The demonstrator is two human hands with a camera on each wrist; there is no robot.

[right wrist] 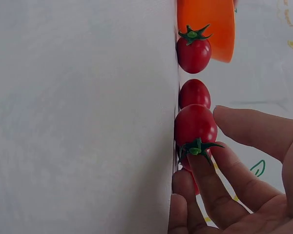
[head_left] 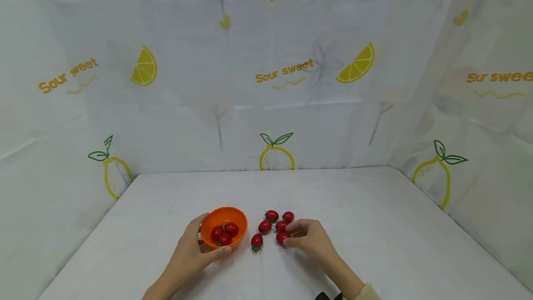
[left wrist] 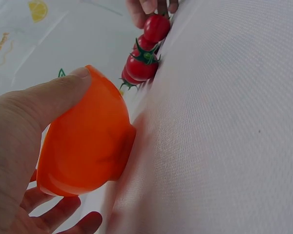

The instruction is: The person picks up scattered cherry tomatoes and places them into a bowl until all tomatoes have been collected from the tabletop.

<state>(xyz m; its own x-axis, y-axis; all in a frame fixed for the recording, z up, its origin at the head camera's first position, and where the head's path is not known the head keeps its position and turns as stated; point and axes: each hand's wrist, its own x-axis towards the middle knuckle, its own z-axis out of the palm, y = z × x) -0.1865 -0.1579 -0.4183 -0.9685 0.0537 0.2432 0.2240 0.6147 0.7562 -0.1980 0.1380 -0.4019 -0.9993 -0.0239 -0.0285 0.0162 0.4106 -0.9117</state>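
My left hand (head_left: 192, 251) holds an orange bowl (head_left: 243, 231) by its side, thumb near the rim and fingers around the far side. Inside the bowl lie three red cherry tomatoes (head_left: 225, 239). To its right, my right hand (head_left: 310, 242) has thumb and fingertips at a cherry tomato (right wrist: 195, 126) with a green stem, which still sits at the table surface. The fingers curl about its stem end in the right wrist view. Beside it are several more cherry tomatoes (head_left: 264, 226), and one (head_left: 257, 241) lies nearest the bowl.
A white cloth covers the table (head_left: 366, 216). Behind and at both sides hangs a white curtain (head_left: 187, 138) printed with lemons and lettering. A small dark object (head_left: 322, 296) shows at the bottom edge, close to the right sleeve (head_left: 367, 292).
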